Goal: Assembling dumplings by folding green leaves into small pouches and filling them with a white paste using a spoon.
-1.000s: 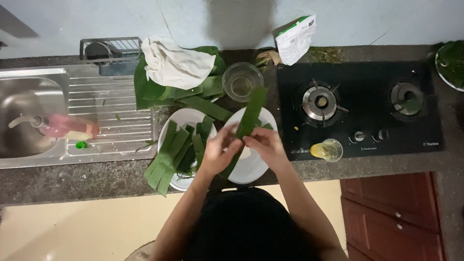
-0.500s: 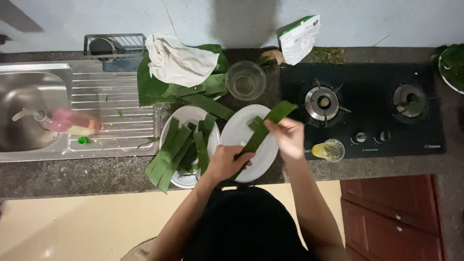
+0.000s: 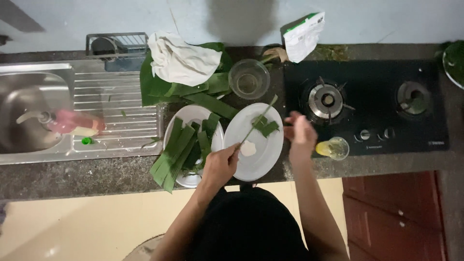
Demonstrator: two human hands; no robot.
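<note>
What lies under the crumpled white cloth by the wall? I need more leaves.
Under the crumpled white cloth lie broad green banana leaves, spreading out on both sides. How many are stacked beneath cannot be seen; the cloth covers their middle.

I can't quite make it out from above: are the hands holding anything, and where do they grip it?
The left hand pinches the near end of a thin green leaf strip over the white plate. The right hand looks empty.
</note>
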